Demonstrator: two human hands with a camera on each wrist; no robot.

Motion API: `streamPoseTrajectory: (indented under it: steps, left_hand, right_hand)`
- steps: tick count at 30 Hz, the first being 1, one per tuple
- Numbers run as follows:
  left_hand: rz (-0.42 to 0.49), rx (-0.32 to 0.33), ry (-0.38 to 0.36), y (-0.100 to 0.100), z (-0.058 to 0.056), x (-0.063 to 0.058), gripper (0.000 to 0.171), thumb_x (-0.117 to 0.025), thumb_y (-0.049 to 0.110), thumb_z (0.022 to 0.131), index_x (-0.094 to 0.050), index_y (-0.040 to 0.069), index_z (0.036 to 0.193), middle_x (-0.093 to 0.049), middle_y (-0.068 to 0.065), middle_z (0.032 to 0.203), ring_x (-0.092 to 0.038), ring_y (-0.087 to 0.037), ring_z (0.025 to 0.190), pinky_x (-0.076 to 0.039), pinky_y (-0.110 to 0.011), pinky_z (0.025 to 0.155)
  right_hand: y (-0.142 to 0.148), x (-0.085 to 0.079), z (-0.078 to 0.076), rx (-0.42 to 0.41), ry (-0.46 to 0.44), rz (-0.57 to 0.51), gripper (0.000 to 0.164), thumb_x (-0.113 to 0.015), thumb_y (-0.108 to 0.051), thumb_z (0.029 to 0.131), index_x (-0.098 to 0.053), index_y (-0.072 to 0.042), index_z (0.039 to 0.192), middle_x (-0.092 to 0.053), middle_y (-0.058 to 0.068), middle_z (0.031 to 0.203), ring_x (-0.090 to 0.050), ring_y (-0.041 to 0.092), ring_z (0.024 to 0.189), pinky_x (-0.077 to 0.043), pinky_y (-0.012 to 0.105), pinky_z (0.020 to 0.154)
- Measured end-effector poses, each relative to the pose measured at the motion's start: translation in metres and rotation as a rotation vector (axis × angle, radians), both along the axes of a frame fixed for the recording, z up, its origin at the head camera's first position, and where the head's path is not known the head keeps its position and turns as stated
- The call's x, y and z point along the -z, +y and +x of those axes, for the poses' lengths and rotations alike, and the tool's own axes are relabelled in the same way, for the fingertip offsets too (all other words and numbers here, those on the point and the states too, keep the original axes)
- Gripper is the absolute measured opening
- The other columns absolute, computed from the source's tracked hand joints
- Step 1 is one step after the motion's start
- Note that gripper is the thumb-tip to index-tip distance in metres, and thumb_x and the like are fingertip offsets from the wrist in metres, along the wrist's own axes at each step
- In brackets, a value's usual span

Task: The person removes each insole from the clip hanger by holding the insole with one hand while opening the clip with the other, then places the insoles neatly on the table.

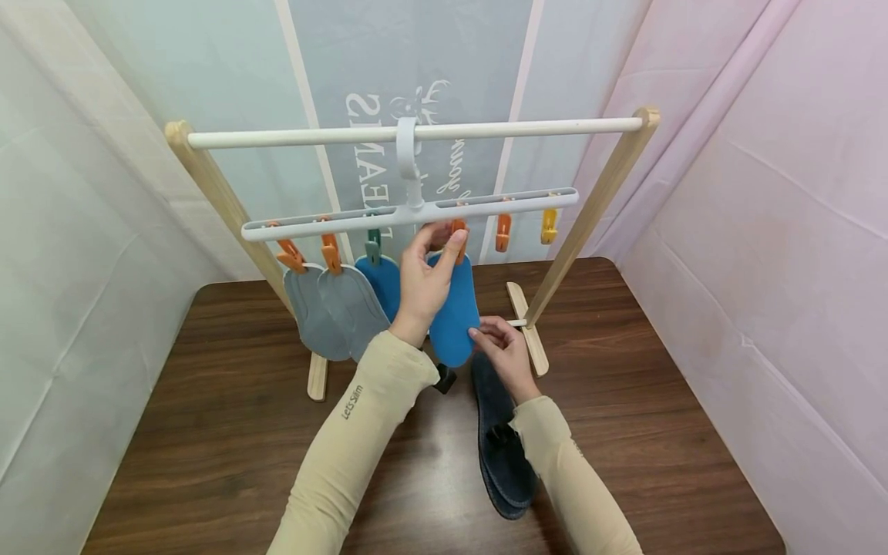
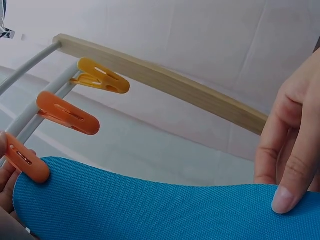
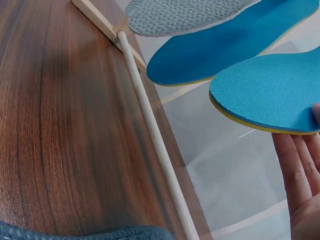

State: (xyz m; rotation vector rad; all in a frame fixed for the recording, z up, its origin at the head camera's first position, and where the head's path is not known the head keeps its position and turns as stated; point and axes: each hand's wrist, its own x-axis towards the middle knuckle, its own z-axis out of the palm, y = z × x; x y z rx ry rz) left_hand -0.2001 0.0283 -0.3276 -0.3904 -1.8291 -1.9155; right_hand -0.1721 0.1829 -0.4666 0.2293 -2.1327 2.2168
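A blue insole (image 1: 454, 308) with a yellow underside hangs upright below the grey hanger bar (image 1: 499, 202). At its top edge sits an orange clothespin (image 2: 27, 159), which my left hand (image 1: 425, 281) pinches between thumb and fingers. Lower down, my right hand (image 1: 509, 354) pinches the insole's side edge, thumb on the blue face and fingers behind. Left of my left hand, another blue insole (image 1: 380, 281) hangs from a green clothespin (image 1: 373, 248). Two grey insoles (image 1: 333, 312) hang from orange clothespins further left, overlapping each other.
The hanger hooks over the white rod (image 1: 291, 138) of a wooden rack (image 1: 590, 223). An orange clothespin (image 1: 502, 233) and a yellow one (image 1: 549, 227) hang at the bar's right. A dark shoe (image 1: 492, 462) lies on the brown tabletop (image 1: 229, 447) under my right forearm.
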Motion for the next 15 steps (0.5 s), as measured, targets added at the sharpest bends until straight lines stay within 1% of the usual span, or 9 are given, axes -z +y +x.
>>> streamPoseTrajectory:
  steps: [3,6,8,10,15]
  left_hand:
    - [0.005,-0.008,0.007,0.001,0.001,-0.001,0.025,-0.06,0.011,0.095,-0.063,-0.003,0.116,-0.065,-0.021,0.104,-0.059,-0.028,0.098,-0.051,-0.033,0.083]
    - [0.012,-0.012,0.014,0.001,0.002,-0.003,0.025,-0.06,0.012,0.095,-0.064,-0.003,0.115,-0.066,-0.02,0.105,-0.059,-0.027,0.095,-0.053,-0.033,0.073]
    - [0.018,-0.014,0.02,0.001,0.002,-0.004,0.025,-0.059,0.013,0.095,-0.064,-0.003,0.115,-0.066,-0.02,0.104,-0.059,-0.027,0.094,-0.053,-0.033,0.07]
    - [0.021,-0.018,0.028,0.001,0.002,-0.004,0.024,-0.059,0.012,0.095,-0.064,-0.004,0.114,-0.067,-0.02,0.104,-0.059,-0.028,0.093,-0.052,-0.032,0.07]
    - [0.033,-0.02,0.043,0.001,0.0,-0.002,0.023,-0.059,0.01,0.095,-0.065,-0.005,0.112,-0.067,-0.022,0.104,-0.059,-0.031,0.092,-0.051,-0.033,0.073]
  right_hand:
    - [0.0,0.0,0.0,0.006,0.002,0.004,0.028,-0.067,-0.006,0.089,-0.06,0.01,0.112,-0.067,0.001,0.09,-0.068,0.007,0.079,-0.059,0.034,0.073]
    - [0.0,0.001,0.001,0.014,0.004,0.014,0.028,-0.067,-0.006,0.089,-0.061,0.01,0.111,-0.067,-0.001,0.09,-0.067,0.007,0.079,-0.058,0.042,0.075]
    - [0.0,0.001,0.002,0.022,0.001,0.023,0.026,-0.066,-0.005,0.089,-0.061,0.01,0.111,-0.067,-0.003,0.089,-0.067,0.006,0.079,-0.057,0.046,0.078]
    - [0.0,0.003,0.004,0.034,-0.008,0.031,0.026,-0.065,-0.003,0.089,-0.06,0.01,0.111,-0.067,-0.005,0.089,-0.067,0.005,0.079,-0.055,0.05,0.079]
    - [0.003,0.008,0.01,0.061,-0.031,0.033,0.024,-0.065,0.002,0.088,-0.06,0.011,0.11,-0.066,-0.007,0.086,-0.066,0.005,0.077,-0.055,0.05,0.079]
